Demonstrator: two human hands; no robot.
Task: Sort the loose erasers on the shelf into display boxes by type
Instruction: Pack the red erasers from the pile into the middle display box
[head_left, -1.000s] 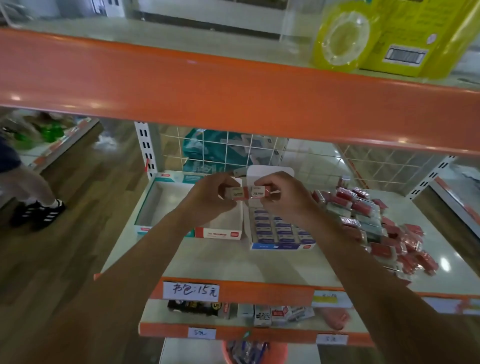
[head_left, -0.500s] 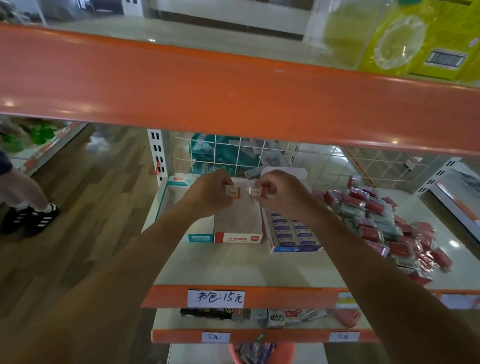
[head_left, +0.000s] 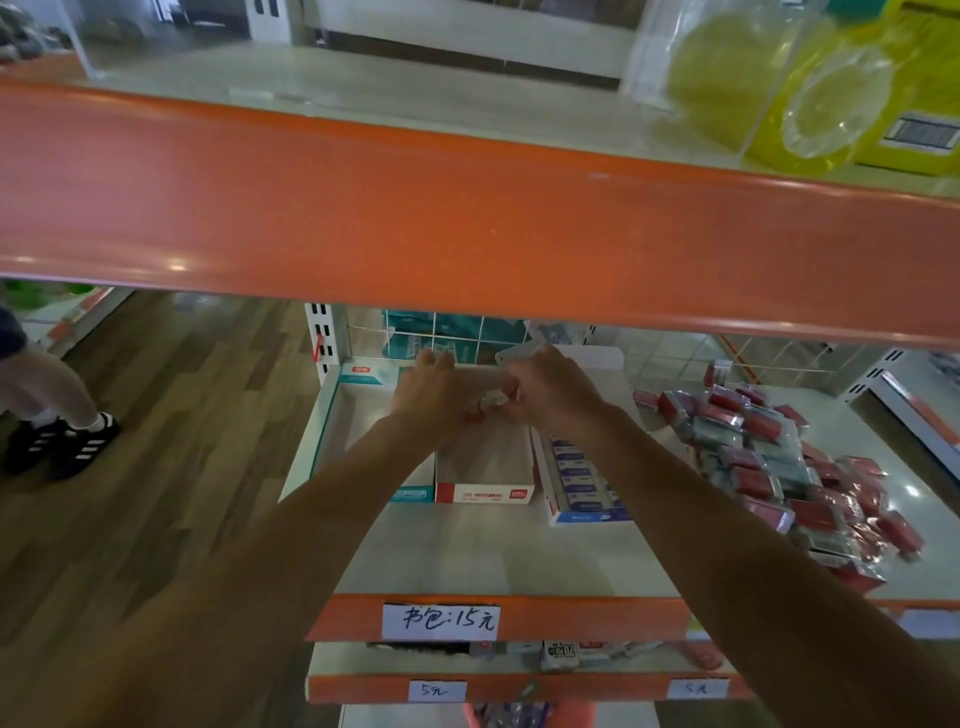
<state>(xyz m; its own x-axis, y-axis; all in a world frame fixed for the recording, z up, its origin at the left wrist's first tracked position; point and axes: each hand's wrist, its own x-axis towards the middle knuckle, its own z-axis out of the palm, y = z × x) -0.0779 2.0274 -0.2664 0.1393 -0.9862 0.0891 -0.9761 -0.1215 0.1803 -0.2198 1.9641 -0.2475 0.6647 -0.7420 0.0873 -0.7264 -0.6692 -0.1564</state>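
Both hands reach in under the orange edge of the upper shelf and meet over the back of the red-and-white display box. The left hand has its fingers curled downward. The right hand curls in toward it, and the two pinch a small wrapped eraser between their fingertips. It is pale with a red end and held just above the box's inside. Blur hides whether it is one piece or two.

The red-and-white box stands open-topped on the shelf, and its pale inner floor shows in front of the hands. The teal-and-white box touches its left side, wider and also open, with its light floor showing beside the left forearm. The blue box sits against its right side, packed with flat rows of blue-and-white sleeved erasers; the right forearm crosses over its far end.

Well to the right of the boxes, the loose erasers lie in a heap on the shelf, mostly red in clear wrap, some grey-green.

A handwritten price label sits on the shelf's front edge. A lower shelf carries small packs. Yellow packages stand on the upper shelf. A person's leg and black shoe stand on the wooden floor at the left.
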